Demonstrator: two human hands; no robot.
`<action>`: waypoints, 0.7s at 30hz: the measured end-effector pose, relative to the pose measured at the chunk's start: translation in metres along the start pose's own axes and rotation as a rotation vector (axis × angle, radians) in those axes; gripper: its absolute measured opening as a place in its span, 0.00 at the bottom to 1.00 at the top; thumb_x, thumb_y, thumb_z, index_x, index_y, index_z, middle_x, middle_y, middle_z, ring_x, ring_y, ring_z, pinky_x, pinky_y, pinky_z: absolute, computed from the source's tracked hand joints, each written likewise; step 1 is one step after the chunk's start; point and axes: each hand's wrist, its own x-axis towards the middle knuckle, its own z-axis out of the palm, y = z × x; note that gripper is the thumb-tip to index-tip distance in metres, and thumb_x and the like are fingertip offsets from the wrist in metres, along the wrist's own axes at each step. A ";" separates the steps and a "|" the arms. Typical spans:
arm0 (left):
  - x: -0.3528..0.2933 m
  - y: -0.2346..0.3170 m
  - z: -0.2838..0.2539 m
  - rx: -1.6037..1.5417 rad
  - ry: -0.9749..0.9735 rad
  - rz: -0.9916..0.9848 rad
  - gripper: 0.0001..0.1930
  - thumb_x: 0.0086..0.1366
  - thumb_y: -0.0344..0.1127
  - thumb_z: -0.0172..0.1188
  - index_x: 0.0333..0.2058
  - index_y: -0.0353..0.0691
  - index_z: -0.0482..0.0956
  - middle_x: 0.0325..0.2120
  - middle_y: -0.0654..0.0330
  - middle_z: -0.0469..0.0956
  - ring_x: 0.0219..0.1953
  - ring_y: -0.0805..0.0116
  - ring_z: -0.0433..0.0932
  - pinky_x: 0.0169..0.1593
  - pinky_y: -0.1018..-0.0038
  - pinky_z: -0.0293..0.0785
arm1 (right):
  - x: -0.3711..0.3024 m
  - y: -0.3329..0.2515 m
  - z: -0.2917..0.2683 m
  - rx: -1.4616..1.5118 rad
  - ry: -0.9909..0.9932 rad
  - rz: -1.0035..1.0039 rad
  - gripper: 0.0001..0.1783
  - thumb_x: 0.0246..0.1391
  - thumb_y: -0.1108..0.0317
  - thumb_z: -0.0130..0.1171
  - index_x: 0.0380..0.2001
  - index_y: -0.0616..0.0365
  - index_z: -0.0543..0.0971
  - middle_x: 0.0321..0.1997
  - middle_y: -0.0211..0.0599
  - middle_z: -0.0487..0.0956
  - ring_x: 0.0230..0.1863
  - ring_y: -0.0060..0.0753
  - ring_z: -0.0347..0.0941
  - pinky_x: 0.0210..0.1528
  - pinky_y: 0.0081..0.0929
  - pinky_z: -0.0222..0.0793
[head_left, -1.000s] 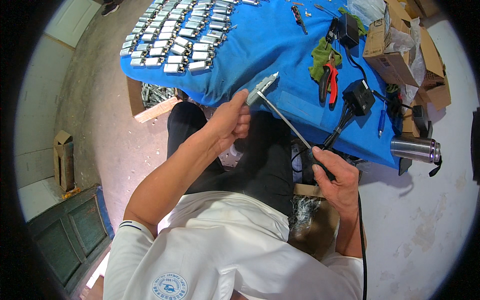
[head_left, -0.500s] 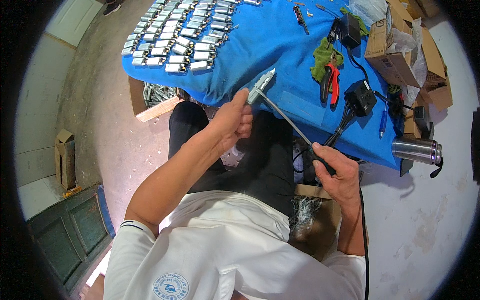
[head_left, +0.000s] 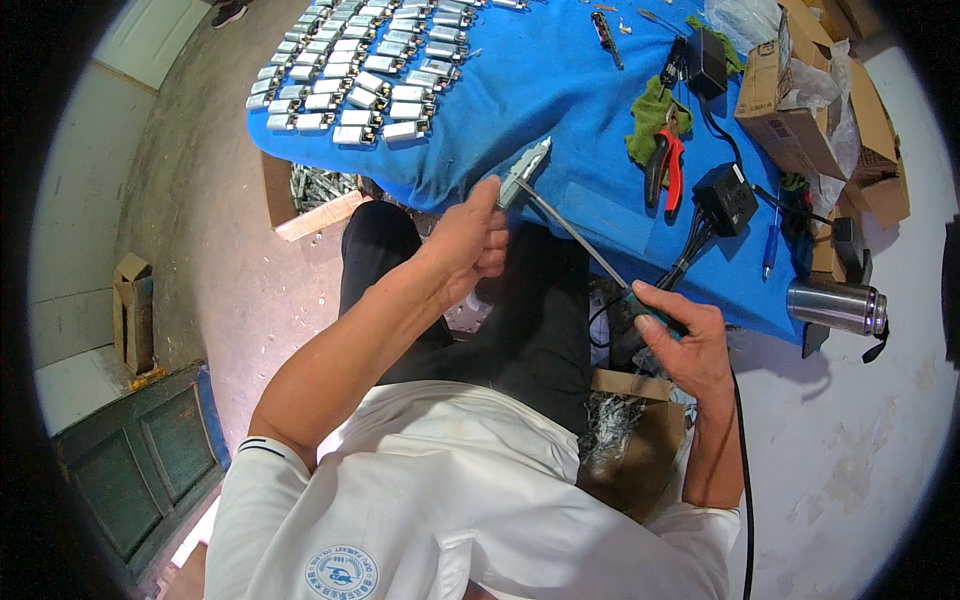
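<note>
My left hand [head_left: 474,238] is closed around one end of a small, narrow, pale grey part [head_left: 524,172] and holds it up by the table's near edge. What kind of part it is cannot be made out. In my right hand [head_left: 688,338] is a screwdriver [head_left: 588,246] with a long thin metal shaft and a dark green handle. Its shaft slants up and left, and the tip meets or lies just beside the pale part; whether they touch is unclear. The fingers of my right hand wrap the handle, hiding part of it.
On the blue-covered table [head_left: 580,110], rows of small silver devices [head_left: 405,131] stand at the left. Red-and-black pliers [head_left: 665,172], a black adapter [head_left: 724,198] and a steel flask [head_left: 836,305] lie right. A box of metal parts [head_left: 318,188] sits below; a black cord [head_left: 742,450] passes my right arm.
My right hand has shifted slightly right and down, and more of the screwdriver's handle shows. My left hand and the pale part stay nearly in place.
</note>
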 end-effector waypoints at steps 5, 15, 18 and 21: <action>0.004 0.002 -0.011 0.036 0.055 -0.017 0.27 0.64 0.57 0.55 0.15 0.54 0.53 0.11 0.75 0.49 0.13 0.79 0.46 0.20 0.79 0.44 | 0.002 -0.001 0.018 0.060 -0.093 0.011 0.18 0.49 0.75 0.62 0.46 0.63 0.80 0.41 0.45 0.83 0.41 0.29 0.80 0.45 0.22 0.72; 0.001 0.002 -0.007 -0.004 0.012 -0.003 0.26 0.65 0.53 0.55 0.15 0.55 0.53 0.10 0.75 0.50 0.12 0.80 0.46 0.20 0.78 0.45 | -0.026 -0.009 0.015 -0.091 0.133 -0.069 0.15 0.51 0.79 0.59 0.44 0.64 0.80 0.38 0.46 0.82 0.39 0.36 0.80 0.43 0.27 0.73; -0.001 0.002 -0.001 -0.039 0.017 -0.015 0.26 0.66 0.53 0.54 0.15 0.54 0.54 0.09 0.75 0.50 0.12 0.80 0.47 0.19 0.78 0.46 | -0.028 -0.011 0.023 -0.147 0.161 -0.138 0.14 0.51 0.79 0.60 0.42 0.63 0.81 0.37 0.47 0.82 0.38 0.39 0.80 0.41 0.27 0.74; 0.001 0.002 -0.004 -0.070 -0.024 -0.037 0.26 0.66 0.53 0.53 0.14 0.54 0.54 0.09 0.75 0.50 0.11 0.80 0.47 0.19 0.78 0.46 | -0.031 -0.011 0.027 -0.171 0.196 -0.176 0.14 0.50 0.80 0.60 0.42 0.63 0.81 0.36 0.47 0.81 0.37 0.39 0.80 0.40 0.27 0.74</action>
